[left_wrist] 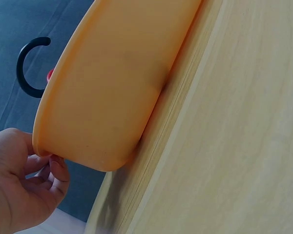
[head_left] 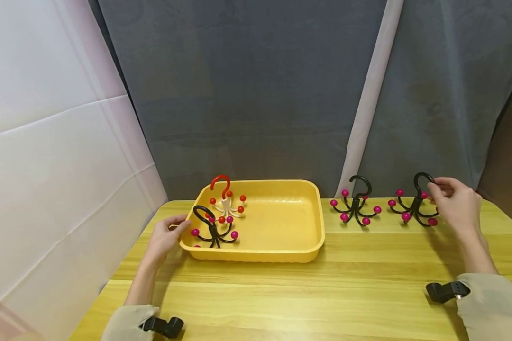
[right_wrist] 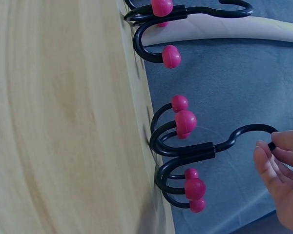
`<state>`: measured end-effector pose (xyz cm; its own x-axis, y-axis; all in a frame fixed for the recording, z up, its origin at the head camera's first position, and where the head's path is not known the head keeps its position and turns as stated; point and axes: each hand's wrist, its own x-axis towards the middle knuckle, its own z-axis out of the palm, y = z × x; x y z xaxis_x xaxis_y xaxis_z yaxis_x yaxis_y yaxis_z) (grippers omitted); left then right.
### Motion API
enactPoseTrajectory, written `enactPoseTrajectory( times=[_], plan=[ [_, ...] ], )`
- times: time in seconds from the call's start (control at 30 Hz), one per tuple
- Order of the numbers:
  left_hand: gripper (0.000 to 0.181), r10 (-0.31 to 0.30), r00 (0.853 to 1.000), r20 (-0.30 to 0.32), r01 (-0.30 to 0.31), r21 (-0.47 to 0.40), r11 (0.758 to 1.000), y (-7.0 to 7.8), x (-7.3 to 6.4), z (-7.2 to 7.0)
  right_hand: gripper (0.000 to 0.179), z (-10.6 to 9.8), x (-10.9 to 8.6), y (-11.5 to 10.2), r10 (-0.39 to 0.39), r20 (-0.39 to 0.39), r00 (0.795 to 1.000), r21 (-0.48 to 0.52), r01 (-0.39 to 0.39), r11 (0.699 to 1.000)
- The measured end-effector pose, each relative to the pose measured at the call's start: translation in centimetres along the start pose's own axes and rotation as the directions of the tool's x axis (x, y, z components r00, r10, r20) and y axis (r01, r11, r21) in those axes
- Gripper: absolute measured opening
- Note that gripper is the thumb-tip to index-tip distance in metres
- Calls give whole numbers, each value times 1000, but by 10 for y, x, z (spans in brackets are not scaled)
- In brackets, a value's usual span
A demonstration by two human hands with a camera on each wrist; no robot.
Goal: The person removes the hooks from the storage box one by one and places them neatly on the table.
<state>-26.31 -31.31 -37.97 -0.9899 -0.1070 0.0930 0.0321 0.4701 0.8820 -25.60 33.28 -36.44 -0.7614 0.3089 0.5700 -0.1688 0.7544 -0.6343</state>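
Observation:
My left hand (head_left: 163, 237) pinches the left rim of a yellow plastic tray (head_left: 260, 255) on the table. Inside the tray's left part stand a white multi-arm hanger hook (head_left: 226, 206) with a red top and red balls, and nearer the front a black hanger hook (head_left: 213, 230) with pink balls. Far to the right, my right hand (head_left: 460, 204) pinches the curved top of another black hanger hook (right_wrist: 195, 152) with pink ball tips. Its lower arms are at the tabletop. Left of it, a similar black hanger hook (head_left: 355, 204) stands upright, not held.
The light wooden table (head_left: 307, 298) ends at a grey curtain (head_left: 256, 94) with a pale strip (head_left: 371, 90). White cloth (head_left: 59, 142) hangs on the left, and a brown panel (head_left: 509, 156) borders the right.

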Motion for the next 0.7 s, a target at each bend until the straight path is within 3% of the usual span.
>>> enactPoseTrajectory(
  times=[0.47,0.7],
  plan=[
    [41,-2,1000,6,2,-8,1000,-1,0,0,31,-7,2,-6,10,-67,998,-7,-11,1000],
    [41,0,1000,4,0,-11,1000,0,0,0,27,-5,2,-21,-67,-99,993,-26,65,998]
  ],
)
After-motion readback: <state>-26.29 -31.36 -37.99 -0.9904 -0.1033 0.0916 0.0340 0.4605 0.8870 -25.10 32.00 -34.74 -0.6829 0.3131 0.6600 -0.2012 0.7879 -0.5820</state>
